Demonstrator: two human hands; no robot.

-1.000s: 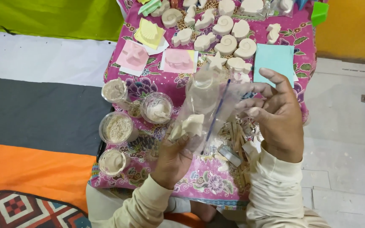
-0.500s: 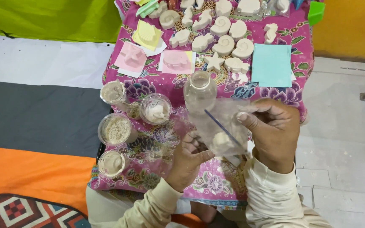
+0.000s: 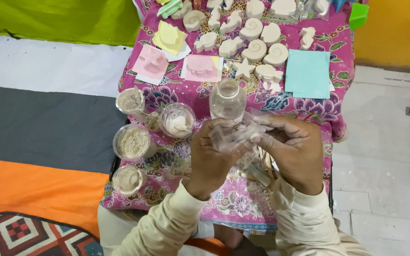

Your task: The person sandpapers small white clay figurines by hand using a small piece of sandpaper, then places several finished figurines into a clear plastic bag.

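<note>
Both of my hands meet over a low table covered with a pink flowered cloth (image 3: 328,42). My left hand (image 3: 213,159) and my right hand (image 3: 294,154) pinch a crumpled clear plastic bag (image 3: 236,133) between their fingertips. Just beyond the bag stands a clear plastic bottle (image 3: 227,98), open at the top. Several thin wooden sticks (image 3: 262,166) lie on the cloth under my right hand.
Several clear cups of beige and white powder (image 3: 132,142) stand at the table's left. Cream shell-shaped casts (image 3: 255,50), pink moulds (image 3: 200,67), a yellow mould (image 3: 169,37) and a teal sheet (image 3: 308,73) lie farther back. Striped mats cover the floor at left.
My hands have drawn together in front of the bottle. The plastic bag, held spread out before, is now bunched small between my fingertips.
</note>
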